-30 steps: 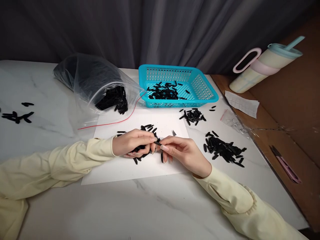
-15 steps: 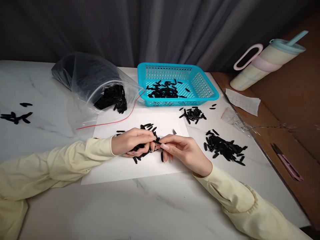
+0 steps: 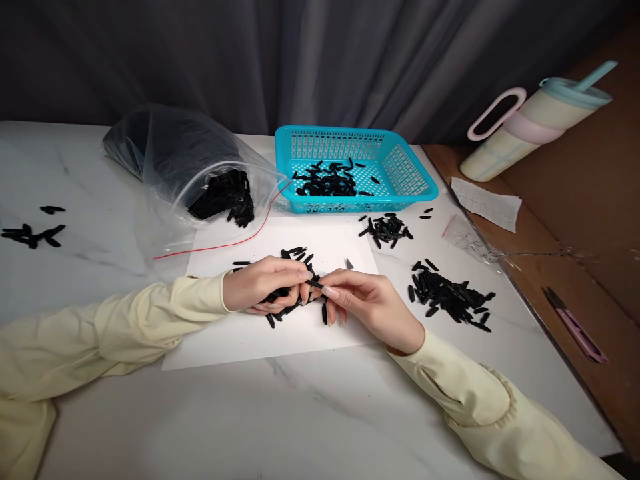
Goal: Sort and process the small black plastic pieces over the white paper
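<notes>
Closest in, the bare front of a white, grey-veined table [image 3: 240, 420] lies between two pale yellow sleeves [image 3: 470, 380]. Past the cuffs, both hands meet above a white sheet of paper [image 3: 220, 347]. The left hand [image 3: 265, 285], fingers curled, has its thumb and fingertips closed on one end of a slim black piece [image 3: 315, 285]. The right hand [image 3: 373, 303] pinches the other end between thumb and forefinger, its remaining fingers bent loosely below. Under and around the left hand, similar pieces lie in a loose heap [image 3: 297, 253] on the paper, partly hidden by it.

To the right, pink-handled snips [image 3: 565, 315] rest on a brown surface beside the table, and a larger pile of black pieces [image 3: 445, 293] spreads on the tabletop. Several more pieces [image 3: 33, 235] sit at the far left. Farther back come a smaller pile [image 3: 387, 230], a small clear bag [image 3: 470, 247] and a paper slip [image 3: 487, 202].

Beyond these, an open clear zip bag [image 3: 190, 143] lies on its side, black pieces showing at its red-edged mouth. Just beside it, a turquoise perforated basket [image 3: 370, 199] holds more. At the right stands a handled tumbler [image 3: 537, 130] with a straw; a dark curtain [image 3: 250, 60] hangs behind.
</notes>
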Motion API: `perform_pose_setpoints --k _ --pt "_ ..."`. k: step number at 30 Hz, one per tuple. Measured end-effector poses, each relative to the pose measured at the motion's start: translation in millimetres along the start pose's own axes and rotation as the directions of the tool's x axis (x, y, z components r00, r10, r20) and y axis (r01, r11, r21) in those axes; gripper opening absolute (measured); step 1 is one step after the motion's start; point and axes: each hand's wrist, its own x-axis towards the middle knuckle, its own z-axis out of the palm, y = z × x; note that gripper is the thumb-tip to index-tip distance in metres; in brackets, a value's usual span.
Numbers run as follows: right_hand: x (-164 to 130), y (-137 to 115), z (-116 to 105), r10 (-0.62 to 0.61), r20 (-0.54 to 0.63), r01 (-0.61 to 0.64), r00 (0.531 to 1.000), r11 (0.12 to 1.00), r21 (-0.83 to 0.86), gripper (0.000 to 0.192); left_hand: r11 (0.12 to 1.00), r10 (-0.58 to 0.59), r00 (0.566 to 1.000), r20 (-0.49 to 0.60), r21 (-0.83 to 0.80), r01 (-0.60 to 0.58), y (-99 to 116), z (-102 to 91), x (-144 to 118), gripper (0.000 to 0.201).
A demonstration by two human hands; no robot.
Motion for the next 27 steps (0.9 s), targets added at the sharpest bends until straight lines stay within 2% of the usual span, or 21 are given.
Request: perform_pose_setpoints --k 11,17,27 --pt "-0.3 0.9 -0.2 -0.014 -0.001 0.014 1.0 1.0 -0.013 0.016 1.0 -0.005 1.0 -0.008 0.001 0.005 1.7 1.0 -1.3 0.028" --pt "-0.1 1.0 -0.4 -0.008 -0.006 0.007 1.0 1.0 -0.022 0.018 1.0 0.02 0.998 0.06 0.014 -0.021 -1.0 -3.0 2.0 0.027" --pt "-0.1 3.4 -0.7 -0.002 -0.038 0.0 0.999 0.999 -0.052 0.024 0.999 0.037 0.997 0.069 0.021 -0.039 -1.8 -3.7 1.6 0.025"
